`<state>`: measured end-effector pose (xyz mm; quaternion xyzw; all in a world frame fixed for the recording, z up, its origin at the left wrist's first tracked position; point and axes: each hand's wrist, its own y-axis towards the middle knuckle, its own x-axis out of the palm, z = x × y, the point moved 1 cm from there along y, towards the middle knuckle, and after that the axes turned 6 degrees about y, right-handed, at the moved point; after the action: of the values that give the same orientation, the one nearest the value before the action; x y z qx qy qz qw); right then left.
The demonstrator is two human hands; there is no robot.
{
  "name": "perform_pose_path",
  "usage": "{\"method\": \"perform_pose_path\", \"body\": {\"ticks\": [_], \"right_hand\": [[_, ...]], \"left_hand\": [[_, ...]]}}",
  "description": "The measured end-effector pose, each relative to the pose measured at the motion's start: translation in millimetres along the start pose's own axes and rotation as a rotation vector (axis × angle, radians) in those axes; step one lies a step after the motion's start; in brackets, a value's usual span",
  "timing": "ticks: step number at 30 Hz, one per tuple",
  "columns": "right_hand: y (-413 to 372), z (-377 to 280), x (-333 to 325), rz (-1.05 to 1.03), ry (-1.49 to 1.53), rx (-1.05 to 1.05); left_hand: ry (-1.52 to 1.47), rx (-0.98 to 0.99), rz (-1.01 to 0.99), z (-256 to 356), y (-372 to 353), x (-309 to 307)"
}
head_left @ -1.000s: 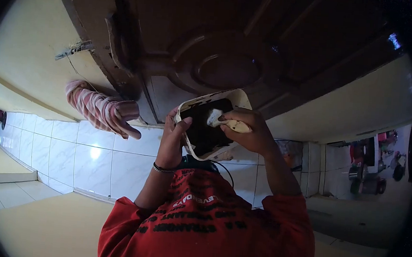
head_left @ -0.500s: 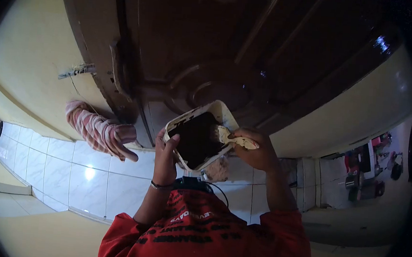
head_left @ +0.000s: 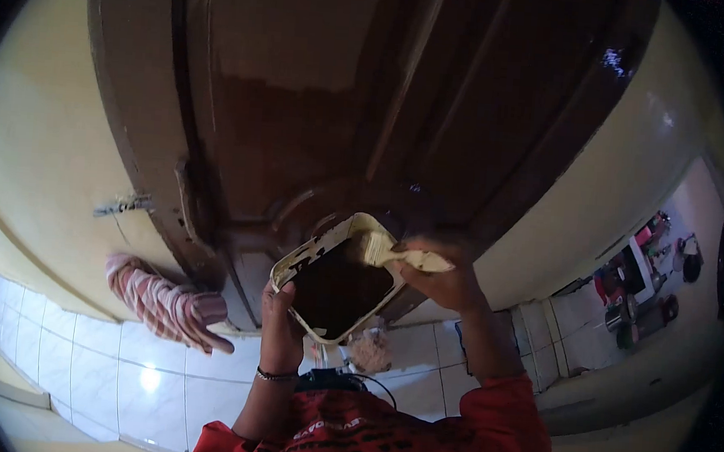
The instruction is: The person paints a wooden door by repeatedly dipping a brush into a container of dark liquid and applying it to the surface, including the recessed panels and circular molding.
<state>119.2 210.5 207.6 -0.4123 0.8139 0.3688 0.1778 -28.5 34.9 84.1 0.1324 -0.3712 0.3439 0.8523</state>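
My left hand [head_left: 282, 317] grips the near left side of a square, cream-coloured tub [head_left: 385, 229], its thumb over the rim. Dark brown paint [head_left: 337, 287] lies in the tub, and smears of it mark the inner wall. In my right hand [head_left: 442, 275] is a paintbrush [head_left: 389, 253] with a pale handle, fingers closed round the handle. The brush head overlaps the far right part of the tub, and its bristles are blurred. Behind the tub stands a dark brown panelled door [head_left: 293, 129], glossy in places.
A striped cloth [head_left: 164, 300] hangs at the left, below a metal latch [head_left: 124, 204] on the door frame. White tiles [head_left: 150, 379] cover the floor, with a brownish bundle [head_left: 370, 350] beneath the tub. Through an opening at the right, kitchen items [head_left: 625, 303] stand.
My view has tilted up, so more of the door shows. The brush has shifted toward the tub's far side and its bristles have lifted from near the paint toward the rim.
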Motion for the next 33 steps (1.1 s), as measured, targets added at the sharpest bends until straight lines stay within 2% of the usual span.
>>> {"method": "perform_pose_path", "body": {"ticks": [1, 3, 6, 8, 10, 12, 15, 18, 23, 26, 30, 32, 33], "right_hand": [[11.9, -8.1, -10.8, 0.075, 0.009, -0.138], [33.8, -3.1, -26.0, 0.252, 0.110, -0.346], [71.2, -45.5, -58.3, 0.333, -0.020, -0.408], [96.3, -68.6, -75.1, 0.399, -0.189, -0.522], [119.8, -77.4, -90.5, 0.479, -0.174, -0.549], [141.3, -94.5, -104.1, 0.542, -0.359, -0.673], [168.7, -115.9, -120.4, 0.586, -0.412, -0.682], [191.8, -128.4, -137.3, 0.643, -0.515, -0.723], [214.2, -162.4, -148.9, 0.666, -0.604, -0.775], [228.5, -160.9, -156.6, 0.654, -0.667, -0.894], [233.7, -145.6, -160.3, 0.678, -0.774, -0.888], [229.5, -140.5, -156.7, 0.561, -0.919, -1.096], [222.6, -139.4, -148.4, 0.530, -0.859, -1.019]], "left_hand": [[-0.035, 0.003, -0.073, 5.0, 3.3, 5.5], [-0.053, 0.006, -0.081, 14.9, 7.4, 16.6], [-0.092, 0.009, -0.113, 28.6, 11.7, 29.8], [-0.092, 0.003, -0.134, 31.4, 15.4, 32.9], [-0.106, 0.001, -0.150, 33.1, 18.7, 37.5], [-0.125, 0.001, -0.160, 36.9, 20.3, 44.5], [-0.036, -0.001, -0.189, 44.5, 21.1, 54.4], [-0.189, -0.019, -0.205, 47.7, 22.2, 58.2], [-0.124, -0.036, -0.171, 45.8, 16.5, 53.8], [-0.126, -0.057, -0.166, 43.7, 14.2, 51.0], [-0.169, -0.043, -0.173, 33.4, 14.5, 41.3], [-0.149, -0.080, -0.125, 36.4, 9.7, 41.4], [-0.153, -0.081, -0.128, 34.7, 9.9, 40.2]]}}
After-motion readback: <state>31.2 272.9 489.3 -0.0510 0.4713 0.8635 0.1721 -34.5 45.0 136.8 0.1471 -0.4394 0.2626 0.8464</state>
